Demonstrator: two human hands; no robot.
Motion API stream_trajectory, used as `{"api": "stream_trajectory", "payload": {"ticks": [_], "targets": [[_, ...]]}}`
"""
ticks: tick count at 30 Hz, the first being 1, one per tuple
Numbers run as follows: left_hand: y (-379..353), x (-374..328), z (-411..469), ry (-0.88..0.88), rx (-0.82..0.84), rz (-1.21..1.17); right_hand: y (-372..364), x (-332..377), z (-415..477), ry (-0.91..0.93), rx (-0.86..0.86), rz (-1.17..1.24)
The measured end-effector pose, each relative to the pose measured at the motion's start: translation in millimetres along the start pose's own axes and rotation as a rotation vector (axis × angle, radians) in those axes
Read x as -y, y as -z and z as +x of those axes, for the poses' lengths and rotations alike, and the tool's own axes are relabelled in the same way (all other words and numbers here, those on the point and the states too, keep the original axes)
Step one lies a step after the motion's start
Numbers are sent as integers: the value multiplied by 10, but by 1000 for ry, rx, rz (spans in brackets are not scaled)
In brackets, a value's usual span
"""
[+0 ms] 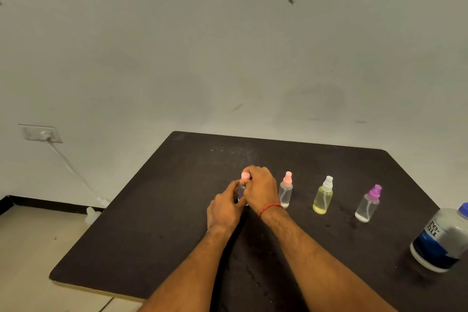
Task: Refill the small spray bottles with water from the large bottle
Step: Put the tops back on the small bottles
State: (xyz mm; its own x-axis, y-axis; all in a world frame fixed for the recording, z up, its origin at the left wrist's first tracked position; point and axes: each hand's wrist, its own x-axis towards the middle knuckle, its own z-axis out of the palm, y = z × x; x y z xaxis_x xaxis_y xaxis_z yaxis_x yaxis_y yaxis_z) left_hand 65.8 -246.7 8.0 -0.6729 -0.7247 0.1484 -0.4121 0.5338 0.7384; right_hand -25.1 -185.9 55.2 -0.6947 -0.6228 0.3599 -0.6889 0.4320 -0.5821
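While the pink-capped spray bottle (241,189) stands upright on the counter (157,223), left hand (224,210) fingers (234,189) curled round its clear body, right hand (262,189) fingers (250,172) gripping its cap (245,175), second pink bottle (286,190), yellow bottle (323,196), purple-capped bottle (368,204) in a row rightward, large bottle (440,238) at the right edge

Four spray bottles (245,176) (285,191) (323,197) (367,206), one large bottle (442,238)

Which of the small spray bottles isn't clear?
The yellow-tinted bottle, white pump, third from left. The held pink-capped bottle, the free pink-capped bottle and the purple-capped bottle look clear.
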Motion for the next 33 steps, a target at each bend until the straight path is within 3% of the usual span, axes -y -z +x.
{"api": "stream_trajectory", "payload": {"ticks": [14,33], "targets": [[61,-91,-85,41,27,-93,-1,103,-71,-71,-79,-38],[65,-96,-99,17,4,4,35,83,-41,-50,-37,-31]]}}
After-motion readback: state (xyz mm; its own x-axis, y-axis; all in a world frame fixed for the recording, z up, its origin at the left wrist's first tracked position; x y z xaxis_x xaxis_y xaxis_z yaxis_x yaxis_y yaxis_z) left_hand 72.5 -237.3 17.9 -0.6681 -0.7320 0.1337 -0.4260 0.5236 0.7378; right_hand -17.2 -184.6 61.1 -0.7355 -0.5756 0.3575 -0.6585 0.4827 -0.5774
